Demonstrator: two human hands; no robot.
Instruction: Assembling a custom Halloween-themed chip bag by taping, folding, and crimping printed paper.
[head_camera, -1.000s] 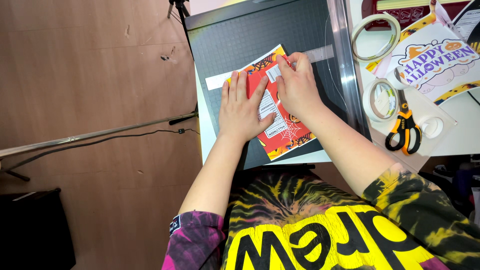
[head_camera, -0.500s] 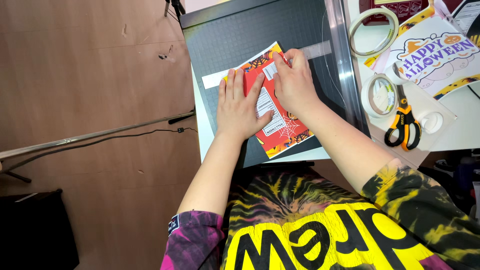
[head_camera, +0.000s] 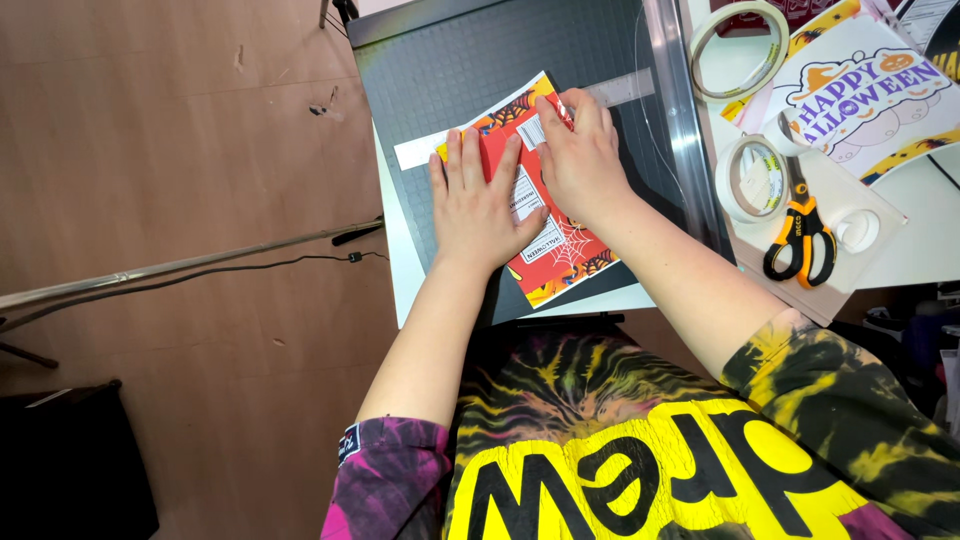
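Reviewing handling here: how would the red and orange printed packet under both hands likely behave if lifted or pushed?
The packet looks thin and flat, so probably light and floppy. Its glossy face on the smooth cutting mat suggests it may slide easily; the left hand pressing flat and right hand likely steady it.

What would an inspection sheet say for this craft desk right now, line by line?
Surface: dark gridded cutting mat on a white table.
Job's things: red-orange card lying on the mat.
Clutter: tape rolls, orange-handled scissors, printed sheet.
Hands: left hand flat on the card; right hand pinching its top edge.
Cables: black cable across the floor.
Surroundings: brown floor, metal rod.
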